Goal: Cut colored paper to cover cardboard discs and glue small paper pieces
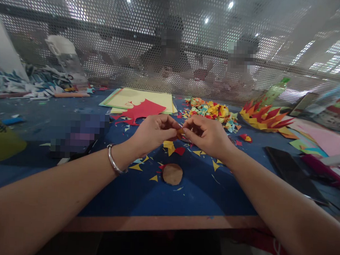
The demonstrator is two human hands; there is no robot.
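My left hand point(158, 131) and my right hand point(207, 134) meet over the blue tabletop. Their thumbs and forefingers pinch a small orange-brown paper piece point(181, 133) between them. Below it lie a yellow paper scrap point(169, 147) and a red paper scrap point(179, 151). A round tan disc point(172, 174) rests nearer the front edge, with yellow triangular scraps scattered beside it. Behind my left hand a cut sheet of red paper point(144, 111) overlaps a stack of pale yellow sheets point(148, 98).
Many coloured paper pieces point(212, 111) are heaped at the back, left of a red-and-orange spiky paper piece point(265, 117). A dark phone point(293, 174) lies at right; another dark device point(80, 135) is at left. A perforated metal screen point(119, 47) stands behind, with people beyond.
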